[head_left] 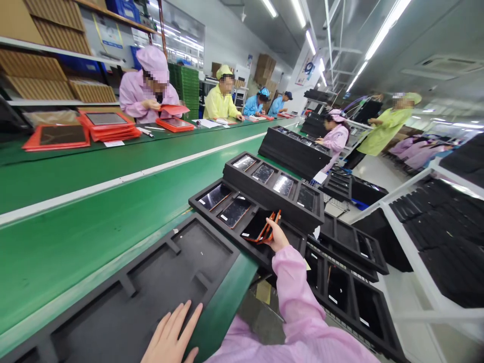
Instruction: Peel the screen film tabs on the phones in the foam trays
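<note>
My right hand (279, 237) grips a small bunch of orange-edged tablets (254, 226) with dark screens. They tilt over a compartment of a black foam tray (194, 200); whether their lower edges touch the tray I cannot tell. Beside them in the same tray lie two more dark-screened tablets, the nearer one (234, 210) carrying a white label. My left hand (172, 335) rests with fingers stretched out on the right edge of another black foam tray (159, 277), whose recesses show bare foam with a few small white specks.
Stacked foam trays (264, 194) holding tablets stand just behind. More trays (355, 277) sit on a rack to the right, near a white frame (412, 252). A green conveyor belt (113, 222) runs along the left. Across it, co-workers sit by orange-covered stacks (109, 132).
</note>
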